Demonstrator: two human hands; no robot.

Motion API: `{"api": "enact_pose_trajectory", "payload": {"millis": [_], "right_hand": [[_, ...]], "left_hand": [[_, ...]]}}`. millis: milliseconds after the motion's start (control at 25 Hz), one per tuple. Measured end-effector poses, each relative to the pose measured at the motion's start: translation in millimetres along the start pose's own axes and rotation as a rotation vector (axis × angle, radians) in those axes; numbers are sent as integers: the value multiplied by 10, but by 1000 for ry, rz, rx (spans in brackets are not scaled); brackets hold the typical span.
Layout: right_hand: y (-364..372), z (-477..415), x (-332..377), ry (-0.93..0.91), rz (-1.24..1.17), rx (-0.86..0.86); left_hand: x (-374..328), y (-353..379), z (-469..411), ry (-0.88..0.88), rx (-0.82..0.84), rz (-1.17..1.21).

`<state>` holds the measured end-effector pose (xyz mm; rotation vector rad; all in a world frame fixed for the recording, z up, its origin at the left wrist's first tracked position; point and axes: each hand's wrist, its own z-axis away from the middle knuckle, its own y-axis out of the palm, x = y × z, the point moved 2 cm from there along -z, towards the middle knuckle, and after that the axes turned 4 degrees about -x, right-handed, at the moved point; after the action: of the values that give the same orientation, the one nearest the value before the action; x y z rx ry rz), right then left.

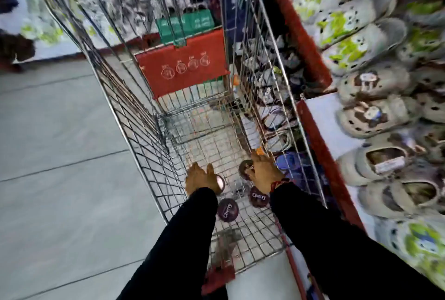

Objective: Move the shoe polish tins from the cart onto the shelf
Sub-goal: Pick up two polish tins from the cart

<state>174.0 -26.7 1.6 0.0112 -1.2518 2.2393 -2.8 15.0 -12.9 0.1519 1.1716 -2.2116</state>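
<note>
Clearly, picking is underway: one tin (220, 182) is clasped in the left hand (201, 179), another (245, 168) in the right hand (263, 172); lifting both out of the cart (149, 145) to the shelf (325, 116) seems next.

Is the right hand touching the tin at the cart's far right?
Touching. The head view shows the right hand lying over that tin, fingers wrapped on its rim with no gap.
</note>
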Motion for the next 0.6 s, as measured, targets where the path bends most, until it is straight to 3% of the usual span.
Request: {"api": "enact_pose_trajectory", "payload": {"millis": [200, 400, 600], "right_hand": [[443, -457, -173, 238, -177, -27], [547, -553, -238, 294, -128, -54], [566, -504, -335, 340, -298, -159]], "left_hand": [[275, 411, -293, -248, 48, 8], [348, 614, -267, -272, 20, 10], [430, 608, -273, -235, -4, 125]]}}
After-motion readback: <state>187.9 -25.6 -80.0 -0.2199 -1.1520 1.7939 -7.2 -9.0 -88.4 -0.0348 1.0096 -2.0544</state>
